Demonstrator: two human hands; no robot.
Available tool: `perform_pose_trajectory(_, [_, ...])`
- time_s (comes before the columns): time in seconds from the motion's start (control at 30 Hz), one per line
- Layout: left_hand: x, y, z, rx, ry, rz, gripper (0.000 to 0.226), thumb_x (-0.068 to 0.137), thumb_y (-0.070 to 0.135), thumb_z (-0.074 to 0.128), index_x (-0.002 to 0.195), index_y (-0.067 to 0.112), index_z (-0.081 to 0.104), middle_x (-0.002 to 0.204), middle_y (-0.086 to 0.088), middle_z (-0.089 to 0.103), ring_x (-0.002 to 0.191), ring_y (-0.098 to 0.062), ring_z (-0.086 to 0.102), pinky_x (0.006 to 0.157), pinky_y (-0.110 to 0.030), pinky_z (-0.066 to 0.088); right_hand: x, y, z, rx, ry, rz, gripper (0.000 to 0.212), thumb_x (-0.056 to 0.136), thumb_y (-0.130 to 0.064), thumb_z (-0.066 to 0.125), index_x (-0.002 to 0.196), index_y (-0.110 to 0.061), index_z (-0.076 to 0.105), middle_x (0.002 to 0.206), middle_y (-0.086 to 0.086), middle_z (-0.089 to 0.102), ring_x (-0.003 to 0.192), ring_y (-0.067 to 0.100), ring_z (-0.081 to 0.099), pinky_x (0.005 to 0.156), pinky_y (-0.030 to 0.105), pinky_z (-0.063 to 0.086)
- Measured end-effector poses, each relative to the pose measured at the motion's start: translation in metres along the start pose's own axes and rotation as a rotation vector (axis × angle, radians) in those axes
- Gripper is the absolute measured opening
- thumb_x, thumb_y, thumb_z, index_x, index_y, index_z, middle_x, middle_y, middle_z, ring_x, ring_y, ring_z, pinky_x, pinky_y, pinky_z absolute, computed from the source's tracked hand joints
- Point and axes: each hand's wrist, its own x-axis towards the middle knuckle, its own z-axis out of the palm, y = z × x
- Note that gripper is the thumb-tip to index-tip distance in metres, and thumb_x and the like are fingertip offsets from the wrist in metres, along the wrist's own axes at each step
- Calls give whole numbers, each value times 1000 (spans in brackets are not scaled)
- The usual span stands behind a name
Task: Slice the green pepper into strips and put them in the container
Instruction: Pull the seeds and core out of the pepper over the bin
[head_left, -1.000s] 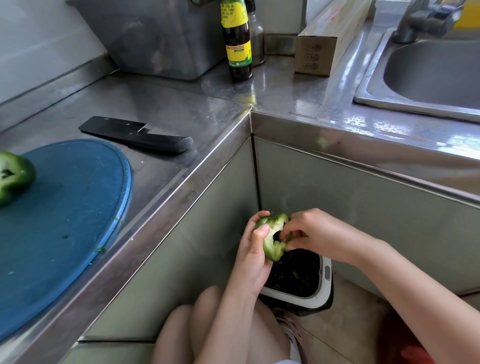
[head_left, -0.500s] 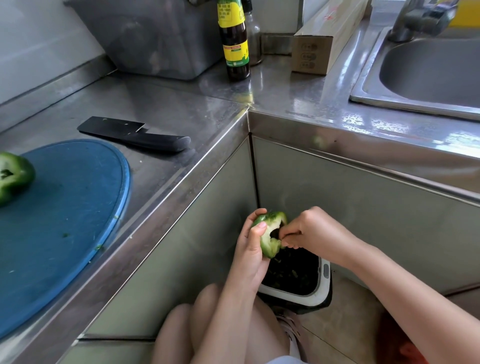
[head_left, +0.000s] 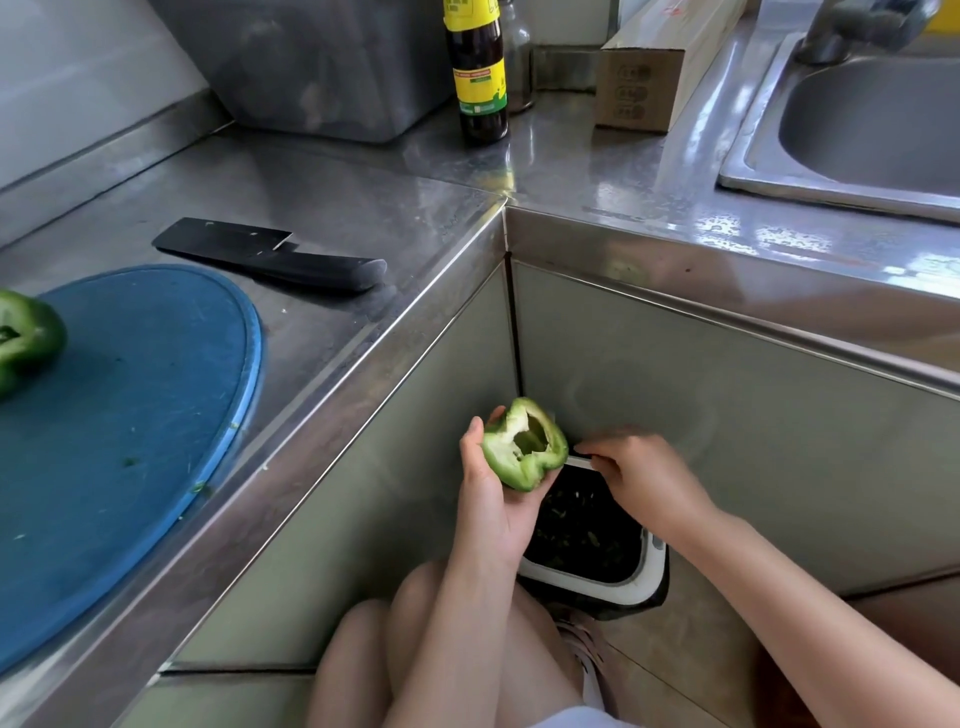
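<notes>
My left hand (head_left: 493, 499) grips a hollowed green pepper half (head_left: 524, 449), its open cut side turned up toward me, over a small white-rimmed waste bin (head_left: 647, 579) on the floor. Just right of the pepper, my right hand (head_left: 644, 480) hovers above the bin with fingers loosely curled, and I see nothing in it. A second green pepper piece (head_left: 23, 338) lies at the left edge of the blue cutting board (head_left: 135, 415). On the steel counter behind the board rests a black cleaver (head_left: 270, 254). A grey plastic container (head_left: 322, 62) stands at the back.
A dark sauce bottle (head_left: 480, 73) and a cardboard box (head_left: 654, 78) stand at the counter's back corner. A steel sink (head_left: 857, 135) with a tap is at the right. Cabinet fronts close in around the bin, and my knees are below it.
My right hand has pulled out of the pepper's hollow and moved right, over the bin. My left hand has tilted the pepper so its open inside faces up.
</notes>
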Motion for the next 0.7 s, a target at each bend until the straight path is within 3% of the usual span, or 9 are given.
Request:
perform_pose_trajectory(0.13, [-1,-1,-2,-36,-9,-21,38,93,42,42,109,16,64,111,-15,66,110,-33,59,102,-51,41,7,4,1,-127,-1,21,26,91,-13,57,111,-23,70,106,1,72,103,22,64,116,35,18])
perform_pose_trajectory(0.23, [-2,-1,-2,-42,-15,-22,38,94,37,38,109,14,64,109,-16,66,105,-33,60,101,-51,42,9,3,-2,-133,-18,53,14,87,-24,64,95,-22,75,90,-1,74,89,19,67,117,32,8])
perform_pose_trajectory(0.37, [-2,0,-2,-32,-7,-45,35,93,33,40,109,13,64,111,-17,65,104,-34,60,92,-51,47,10,7,1,-75,36,83,15,81,-7,67,89,-17,74,85,0,73,88,21,64,110,33,24])
perform_pose_trajectory(0.5, [-1,-3,0,69,32,-84,30,91,42,49,103,19,65,108,-11,66,96,-27,60,81,-40,48,11,9,0,-31,152,51,14,87,-19,65,76,-15,73,68,3,70,71,26,63,108,36,29])
perform_pose_trajectory(0.57, [-3,-4,1,115,39,-97,32,88,50,53,99,22,64,104,-6,68,91,-22,60,74,-35,46,11,6,-5,8,188,17,15,84,-20,68,73,-12,72,67,4,65,68,27,59,93,36,41])
perform_pose_trajectory(0.63, [-5,-3,1,123,37,-114,34,85,53,54,96,23,64,100,-4,68,89,-21,60,71,-33,44,10,1,-11,52,222,-12,7,77,-16,75,73,-12,70,74,0,61,71,23,55,71,30,42])
perform_pose_trajectory(0.7, [-6,-2,-1,134,33,-132,34,84,54,56,94,23,64,99,-5,69,88,-22,60,72,-34,44,8,-4,-17,59,223,-25,7,76,-13,76,77,-14,69,78,-3,63,74,20,58,65,28,42])
